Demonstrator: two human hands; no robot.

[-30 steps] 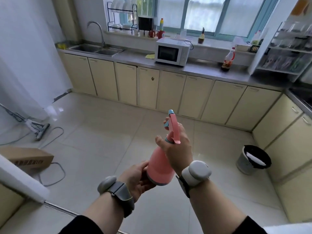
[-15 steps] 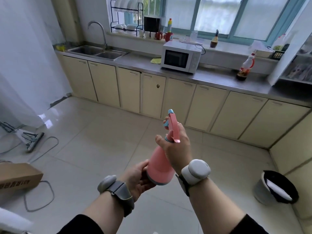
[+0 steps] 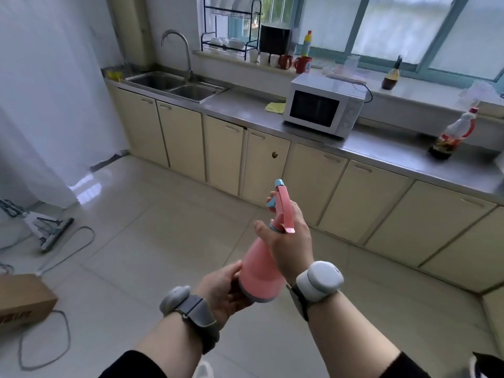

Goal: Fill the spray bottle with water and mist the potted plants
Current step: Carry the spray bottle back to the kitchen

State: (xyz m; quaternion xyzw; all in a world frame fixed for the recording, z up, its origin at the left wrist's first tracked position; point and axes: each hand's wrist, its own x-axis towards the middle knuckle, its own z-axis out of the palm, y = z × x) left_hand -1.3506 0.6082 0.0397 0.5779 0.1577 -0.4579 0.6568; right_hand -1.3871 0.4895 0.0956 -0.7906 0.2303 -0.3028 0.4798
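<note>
I hold a pink spray bottle (image 3: 259,271) with a pink trigger and blue nozzle in front of me, tilted with its nozzle pointing away. My right hand (image 3: 289,241) grips its neck just below the trigger head. My left hand (image 3: 226,287) cups the bottle's base from below. A steel double sink (image 3: 174,85) with a curved tap (image 3: 177,47) sits at the far left end of the counter. No potted plant is in view.
A long steel counter (image 3: 381,148) over beige cabinets carries a white microwave (image 3: 324,105), a yellow cloth (image 3: 275,107) and a dark sauce bottle (image 3: 452,137). Mugs and a dish rack (image 3: 231,25) line the windowsill. A cardboard box (image 3: 21,301), cable and mop head lie on the floor at left.
The view has swung left and closer to the counter; the sink and microwave appear nearer, and the black bin has left the frame. Both hands keep the same hold on the bottle.
</note>
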